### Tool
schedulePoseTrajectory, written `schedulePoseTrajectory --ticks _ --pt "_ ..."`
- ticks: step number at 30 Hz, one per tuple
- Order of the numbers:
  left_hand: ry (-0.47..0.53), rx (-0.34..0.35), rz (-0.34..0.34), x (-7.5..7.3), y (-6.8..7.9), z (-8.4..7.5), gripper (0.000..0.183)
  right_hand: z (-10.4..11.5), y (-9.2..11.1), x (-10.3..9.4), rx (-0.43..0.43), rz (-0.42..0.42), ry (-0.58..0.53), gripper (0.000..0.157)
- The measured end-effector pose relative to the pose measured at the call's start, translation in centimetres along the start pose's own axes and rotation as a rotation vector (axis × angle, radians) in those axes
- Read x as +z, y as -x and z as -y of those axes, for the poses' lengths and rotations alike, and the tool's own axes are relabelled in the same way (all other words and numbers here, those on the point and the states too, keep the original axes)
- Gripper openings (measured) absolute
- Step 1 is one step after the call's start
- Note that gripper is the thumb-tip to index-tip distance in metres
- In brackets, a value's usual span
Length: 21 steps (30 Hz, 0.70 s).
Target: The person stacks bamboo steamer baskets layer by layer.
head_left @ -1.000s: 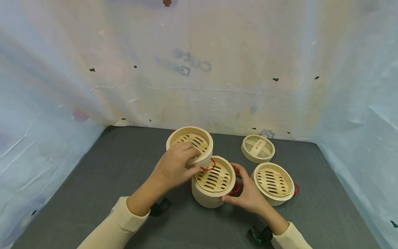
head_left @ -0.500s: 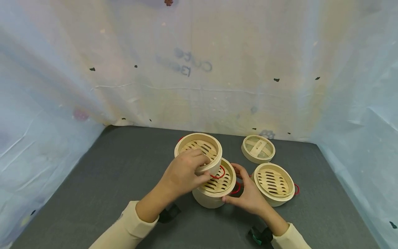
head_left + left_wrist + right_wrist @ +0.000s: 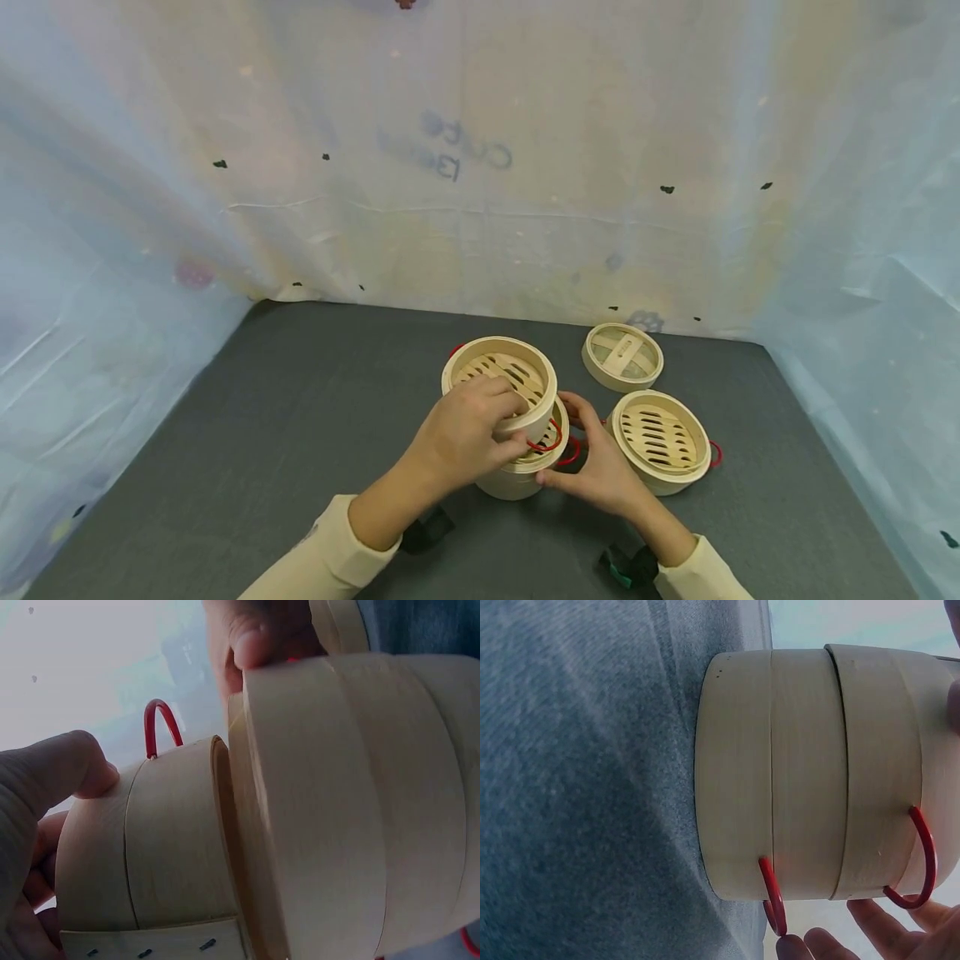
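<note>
My left hand [image 3: 467, 427] grips the near rim of a round bamboo steamer basket [image 3: 498, 342], fingers inside over its slotted base and thumb on the outer wall. This basket is raised and tilted, overlapping a two-tier steamer stack [image 3: 510, 485] on the table. In the left wrist view, a narrow gap shows between the held basket [image 3: 176, 832] and the stack [image 3: 322, 810]. My right hand [image 3: 592, 471] curves round the stack's right side, thumb in front and fingers behind, by the red handles [image 3: 774, 896]. The stack's top is largely hidden in the head view.
Just right of my right hand stands another bamboo steamer basket [image 3: 660, 446] with red handles. Behind it lies a round bamboo lid [image 3: 622, 354] with a crossbar. A grey cloth [image 3: 345, 392] covers the table, with pale plastic sheeting [image 3: 480, 250] at the back and sides.
The left hand has carried its basket rightward and toward the body, so it covers more of the stack. The right hand has stayed in place at the stack.
</note>
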<state>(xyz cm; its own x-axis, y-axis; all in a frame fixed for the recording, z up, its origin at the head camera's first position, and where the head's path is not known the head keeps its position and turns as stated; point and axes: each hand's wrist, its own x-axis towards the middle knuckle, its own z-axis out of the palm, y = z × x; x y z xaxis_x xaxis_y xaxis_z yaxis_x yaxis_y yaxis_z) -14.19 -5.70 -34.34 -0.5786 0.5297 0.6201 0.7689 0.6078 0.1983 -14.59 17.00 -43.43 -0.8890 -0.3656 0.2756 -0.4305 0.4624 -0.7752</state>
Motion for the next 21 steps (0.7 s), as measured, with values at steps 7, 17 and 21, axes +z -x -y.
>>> schedulePoseTrajectory --ticks 7,17,21 --pt "-0.018 -0.003 0.014 0.6 -0.1 -0.8 0.017 0.0 0.1 0.1 0.018 -0.002 0.016 0.103" --pt "-0.024 -0.016 0.021 1.2 -0.4 -1.7 0.015 -0.2 0.1 0.1 0.012 -0.006 -0.001 0.105" --pt "-0.037 -0.027 0.025 1.5 -0.5 -1.8 0.015 -0.2 0.1 0.1 0.004 -0.002 -0.017 0.103"
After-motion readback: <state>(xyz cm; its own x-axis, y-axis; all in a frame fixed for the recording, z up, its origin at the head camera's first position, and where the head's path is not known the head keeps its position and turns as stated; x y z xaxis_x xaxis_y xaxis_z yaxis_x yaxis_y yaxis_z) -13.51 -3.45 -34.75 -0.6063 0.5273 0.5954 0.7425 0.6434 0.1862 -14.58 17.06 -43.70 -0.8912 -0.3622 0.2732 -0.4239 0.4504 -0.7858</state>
